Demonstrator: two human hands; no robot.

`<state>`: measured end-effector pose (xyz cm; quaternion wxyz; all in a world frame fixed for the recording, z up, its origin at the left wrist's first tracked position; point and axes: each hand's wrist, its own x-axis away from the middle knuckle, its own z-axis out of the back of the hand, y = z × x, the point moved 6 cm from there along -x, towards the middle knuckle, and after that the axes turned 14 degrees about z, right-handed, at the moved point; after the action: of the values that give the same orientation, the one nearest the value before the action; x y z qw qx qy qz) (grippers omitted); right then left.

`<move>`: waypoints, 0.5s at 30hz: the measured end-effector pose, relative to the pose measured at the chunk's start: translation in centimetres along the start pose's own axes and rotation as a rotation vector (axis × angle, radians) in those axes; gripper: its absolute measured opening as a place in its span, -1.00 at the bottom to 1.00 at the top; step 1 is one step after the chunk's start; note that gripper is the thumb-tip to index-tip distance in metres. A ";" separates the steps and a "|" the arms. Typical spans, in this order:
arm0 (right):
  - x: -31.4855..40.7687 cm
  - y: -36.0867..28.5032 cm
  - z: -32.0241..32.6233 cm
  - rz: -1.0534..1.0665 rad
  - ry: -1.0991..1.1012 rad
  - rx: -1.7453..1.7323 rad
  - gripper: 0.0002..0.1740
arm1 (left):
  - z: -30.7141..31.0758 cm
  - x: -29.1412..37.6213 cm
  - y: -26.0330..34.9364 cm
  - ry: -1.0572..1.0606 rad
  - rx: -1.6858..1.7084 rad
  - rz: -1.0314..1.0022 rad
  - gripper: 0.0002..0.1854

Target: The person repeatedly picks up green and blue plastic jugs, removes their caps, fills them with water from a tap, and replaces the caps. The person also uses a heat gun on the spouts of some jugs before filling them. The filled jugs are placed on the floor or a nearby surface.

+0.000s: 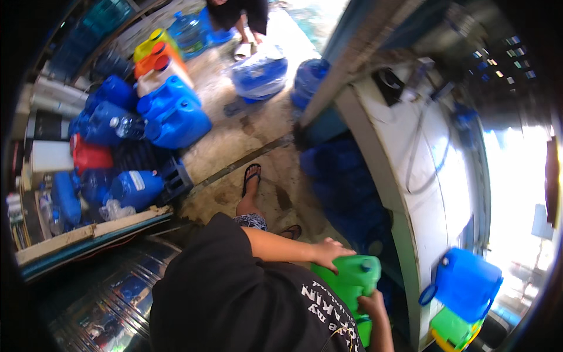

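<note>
A green plastic jerrycan (345, 284) with a dark cap is held close against the front of my black shirt. My left hand (330, 255) lies over its upper edge, thumb on the near side and fingers over the far side. Lower down, my right hand (373, 303) is closed around the jug's handle part. The lower part of the jug is partly hidden by my shirt and right forearm.
Blue jerrycans (180, 123), a red container (91, 153) and a clear bottle (127, 127) crowd the left. A plastic-wrapped blue container (259, 75) stands ahead. A white counter (422, 176) runs along the right, near a blue container (468, 281). Another person's feet (246, 46) show ahead.
</note>
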<state>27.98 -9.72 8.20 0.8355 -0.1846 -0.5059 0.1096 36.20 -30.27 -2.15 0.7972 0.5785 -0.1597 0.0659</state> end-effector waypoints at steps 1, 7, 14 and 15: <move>-3.0 1.4 -3.5 -0.041 -0.038 0.101 -0.71 | 1.0 0.7 -4.2 -0.038 0.021 0.164 -0.05; -21.5 2.4 -22.2 0.079 -0.269 0.614 -0.34 | 10.2 14.4 -24.8 0.357 -0.145 0.675 -0.35; -40.3 -14.5 -38.9 0.428 -0.299 0.627 -0.33 | 12.6 25.8 -33.0 0.497 -0.102 0.962 -0.43; -42.4 -18.4 -40.6 0.527 -0.261 0.609 -0.31 | 12.8 26.3 -33.6 0.524 -0.062 1.002 -0.44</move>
<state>44.22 -50.12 -35.33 0.7241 -0.0371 -0.4876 0.4864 68.36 -55.24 -20.19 0.6980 0.3726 -0.2134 0.5731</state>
